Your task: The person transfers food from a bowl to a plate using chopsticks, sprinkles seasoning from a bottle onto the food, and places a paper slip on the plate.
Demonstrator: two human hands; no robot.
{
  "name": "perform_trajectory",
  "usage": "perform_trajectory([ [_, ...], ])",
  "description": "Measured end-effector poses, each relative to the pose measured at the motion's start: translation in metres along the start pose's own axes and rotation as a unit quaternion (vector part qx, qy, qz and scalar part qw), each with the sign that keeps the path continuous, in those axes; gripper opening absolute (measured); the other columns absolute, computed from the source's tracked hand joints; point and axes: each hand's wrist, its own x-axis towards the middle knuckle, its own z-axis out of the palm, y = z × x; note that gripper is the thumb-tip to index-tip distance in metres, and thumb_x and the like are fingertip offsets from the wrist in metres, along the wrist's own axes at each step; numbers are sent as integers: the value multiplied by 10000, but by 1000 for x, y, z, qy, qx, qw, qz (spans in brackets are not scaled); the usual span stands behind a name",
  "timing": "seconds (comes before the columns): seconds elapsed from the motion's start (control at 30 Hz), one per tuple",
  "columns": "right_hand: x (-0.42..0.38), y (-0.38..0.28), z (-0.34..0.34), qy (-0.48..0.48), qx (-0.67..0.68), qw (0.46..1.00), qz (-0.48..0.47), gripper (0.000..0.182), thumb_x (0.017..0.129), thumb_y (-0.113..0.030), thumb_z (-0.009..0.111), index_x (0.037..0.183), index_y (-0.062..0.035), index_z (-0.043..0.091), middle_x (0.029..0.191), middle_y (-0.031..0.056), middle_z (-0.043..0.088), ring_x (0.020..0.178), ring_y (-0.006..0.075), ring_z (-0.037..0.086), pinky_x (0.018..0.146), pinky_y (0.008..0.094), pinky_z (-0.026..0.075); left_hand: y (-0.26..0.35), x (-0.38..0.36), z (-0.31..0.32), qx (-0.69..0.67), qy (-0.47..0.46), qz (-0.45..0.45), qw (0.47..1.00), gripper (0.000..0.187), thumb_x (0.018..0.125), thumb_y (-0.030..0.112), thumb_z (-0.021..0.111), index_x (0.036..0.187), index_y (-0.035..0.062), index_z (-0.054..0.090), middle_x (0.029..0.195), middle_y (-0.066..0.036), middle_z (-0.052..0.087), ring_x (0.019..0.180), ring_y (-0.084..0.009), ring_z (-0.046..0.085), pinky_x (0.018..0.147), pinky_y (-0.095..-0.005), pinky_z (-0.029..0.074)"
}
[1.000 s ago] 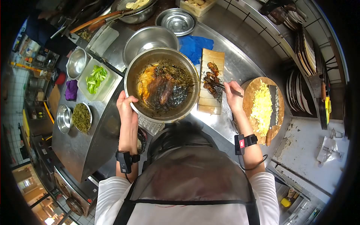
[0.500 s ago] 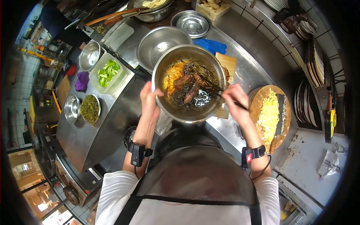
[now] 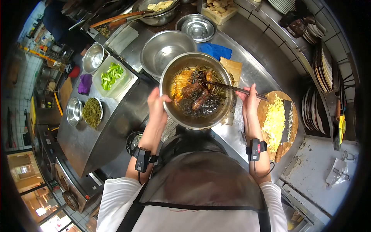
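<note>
Right hand [image 3: 249, 99] has turned fingers-forward, pinching chopsticks [image 3: 227, 86]; left hand [image 3: 157, 106] clamps the metal bowl [image 3: 195, 123].

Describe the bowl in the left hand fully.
The bowl is round, grey and apparently metal, its open mouth facing the camera. Inside lie browned pieces, dark strands and brown liquid. The left hand grips its rim; chopsticks from the right hand reach over the opposite side. It partly hides a second bowl.
</note>
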Motion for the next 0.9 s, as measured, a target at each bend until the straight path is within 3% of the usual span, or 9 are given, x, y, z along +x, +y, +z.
perform_trajectory([
  [0.1,9,-6,-12,36,68,996,41,425,897,-343,524,802,70,492,719,184,575,565,290,634,513,314,558,2,0,-1,0,5,4,1000,343,545,-101,490,868,-5,556,797,-56,567,707,-156,536,610,-246,438],
  [0.2,14,-34,-18,27,69,997,-10,409,905,-331,515,808,67,497,708,180,574,543,281,622,528,306,557,3,2,-8,2,25,16,1000,352,543,-123,480,860,4,565,798,-58,593,692,-156,554,616,-242,456],
  [0.43,43,-41,-35,-22,-153,982,-111,383,926,-307,484,791,48,534,673,133,603,528,185,620,519,250,521,13,-1,-20,-4,55,35,998,255,538,-138,470,728,29,504,746,-47,575,640,-139,523,610,-231,434],
  [0.57,46,-21,-31,-103,-254,950,-147,315,912,-238,528,715,8,541,635,45,572,526,112,592,479,210,447,15,-4,-18,0,72,32,997,247,534,-141,475,703,38,484,726,-43,559,626,-137,510,594,-233,428],
  [0.7,39,-8,-31,-106,-344,920,-151,321,869,-226,592,653,2,528,577,57,551,506,114,563,481,250,426,12,-6,-21,-8,68,29,997,240,536,-143,478,675,51,461,708,-39,547,608,-131,493,579,-232,421],
  [0.8,30,-7,-29,-107,-436,866,-218,293,816,-215,644,665,10,534,556,103,537,498,178,504,514,303,414,11,-7,-20,-5,71,26,997,239,537,-144,480,665,56,452,700,-33,541,595,-126,485,571,-228,417],
  [0.9,22,-16,-27,-97,-471,848,-223,280,819,-212,641,674,7,545,552,97,537,500,150,494,509,287,405,9,-7,-20,-7,67,25,997,242,538,-143,483,681,52,468,701,-30,544,590,-124,488,570,-226,417],
])
